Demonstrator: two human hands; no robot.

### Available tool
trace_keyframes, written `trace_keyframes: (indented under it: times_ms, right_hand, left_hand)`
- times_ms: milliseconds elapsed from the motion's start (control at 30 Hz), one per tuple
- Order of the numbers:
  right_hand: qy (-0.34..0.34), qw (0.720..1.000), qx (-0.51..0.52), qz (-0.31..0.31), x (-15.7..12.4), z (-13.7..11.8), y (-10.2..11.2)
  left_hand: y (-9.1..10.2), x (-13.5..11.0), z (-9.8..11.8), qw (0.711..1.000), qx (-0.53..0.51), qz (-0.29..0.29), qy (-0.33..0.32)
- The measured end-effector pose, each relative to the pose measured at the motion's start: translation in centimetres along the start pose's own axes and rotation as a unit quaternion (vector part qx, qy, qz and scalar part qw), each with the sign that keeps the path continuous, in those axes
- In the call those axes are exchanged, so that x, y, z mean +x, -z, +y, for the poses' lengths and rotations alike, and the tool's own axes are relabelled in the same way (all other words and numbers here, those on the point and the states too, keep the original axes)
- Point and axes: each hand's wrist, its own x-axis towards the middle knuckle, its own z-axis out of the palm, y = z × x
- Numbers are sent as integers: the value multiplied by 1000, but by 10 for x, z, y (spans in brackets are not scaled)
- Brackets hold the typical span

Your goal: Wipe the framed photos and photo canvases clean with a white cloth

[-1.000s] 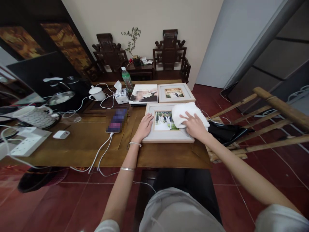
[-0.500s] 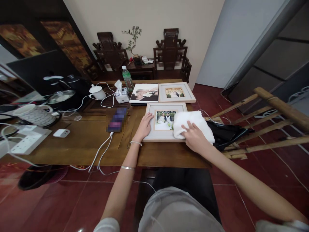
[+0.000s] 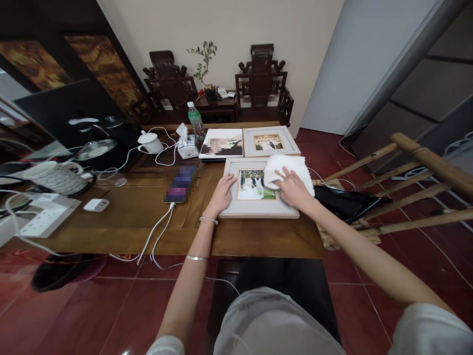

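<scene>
A light wooden picture frame (image 3: 236,209) lies flat near the table's front edge, with a photo of two people in its middle. My left hand (image 3: 221,194) rests on the frame's left border, fingers stretched out over the edge. Under my right hand (image 3: 293,187) is a folded white towel (image 3: 290,166), which lies over the frame's upper right part and reaches past its right edge. The fingers press into the towel; the thumb is hard to make out. Behind stand a second picture frame (image 3: 291,148) and a white-edged photo panel (image 3: 223,135), both lying flat.
On the table (image 3: 251,241) to the left are a charging phone (image 3: 179,185), a tissue box (image 3: 188,148), a green bottle (image 3: 195,121), a lidded white cup (image 3: 151,143), a power strip (image 3: 50,214) and loose cables. A bamboo chair (image 3: 417,177) holding a black bag stands right.
My right hand has moved the towel up and slightly left across the frame, uncovering its lower right corner. My left hand stays on the left border.
</scene>
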Motion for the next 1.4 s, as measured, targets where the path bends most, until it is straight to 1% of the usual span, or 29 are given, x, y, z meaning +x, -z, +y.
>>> trace_keyframes:
  times_ms: [67, 133, 233, 300, 400, 500, 633, 700, 767, 833, 900, 967, 1100, 1167, 1233, 1333, 1400]
  right_hand:
    - [-3, 1000, -14, 22, 21, 16, -6]
    - [1, 999, -32, 28, 39, 27, -9]
    - [11, 998, -63, 13, 52, 29, -9]
    - [20, 997, -75, 0, 50, 24, -6]
    - [37, 996, -79, -21, 34, 10, 2]
    - [57, 995, -66, -53, 7, -5, 17]
    - [99, 990, -5, -103, -35, -28, 41]
    - [121, 985, 35, -118, -52, -40, 50]
    - [132, 982, 63, -123, -63, -51, 54]
    - [132, 981, 75, -119, -65, -60, 51]
    - [126, 984, 75, -105, -58, -63, 42]
    - [119, 986, 70, -92, -43, -59, 29]
    - [96, 993, 54, -47, 2, -34, 5]
    - [70, 997, 31, -17, 25, -20, -3]
    - [40, 999, 6, 0, 44, -11, -10]
    - [17, 1000, -9, -1, 57, -9, -17]
    - [19, 1000, -7, -17, 54, -15, -17]
  left_hand:
    - [0, 0, 0, 1000, 0, -3, 0]
    - [0, 0, -1, 1000, 0, -6, -2]
    - [0, 0, -3, 1000, 0, -5, -3]
    - [0, 0, -4, 1000, 2, -4, -2]
    - [-1, 0, -4, 1000, -2, -1, -3]
    - [-2, 1, -5, 1000, -2, 5, -7]
    - [-4, 1, -4, 1000, 7, 17, -8]
    - [-4, 1, -3, 1000, 11, 20, -7]
    - [-4, 1, -3, 1000, 15, 19, -7]
    - [-4, 0, -3, 1000, 17, 14, -7]
    - [-3, 0, -3, 1000, 18, 11, -8]
    - [-2, 0, -4, 1000, 17, 7, -9]
    - [-1, 0, -5, 1000, 13, -3, -11]
    - [0, 0, -6, 1000, 14, -8, -13]
    - [0, 0, -6, 1000, 15, -9, -15]
    - [1, 0, -6, 1000, 14, -7, -16]
    - [1, 0, -5, 1000, 11, -6, -15]
